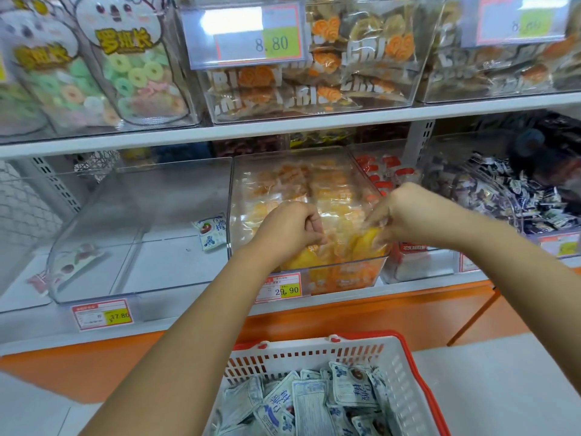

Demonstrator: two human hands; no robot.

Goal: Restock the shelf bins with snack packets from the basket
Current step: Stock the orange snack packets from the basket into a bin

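Presently, frame centre: left hand (289, 229), right hand (408, 212), grips pinching orange packets (333, 196) inside middle bin (232, 196); next move likely reach to basket (314, 354), lower frame.

Orange, yellow, red and blue-on-white.
The basket (314, 357) has a red rim and white slotted walls; its snack packets (309, 401) are white with blue print. The bin packets (330, 190) are orange and yellow, the price tag (281, 287) red-edged with a yellow patch, the shelf base (377, 313) orange.

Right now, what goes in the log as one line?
left hand: pinches orange packets | right hand: pinches orange packets | where: middle bin | basket: holds white-blue packets
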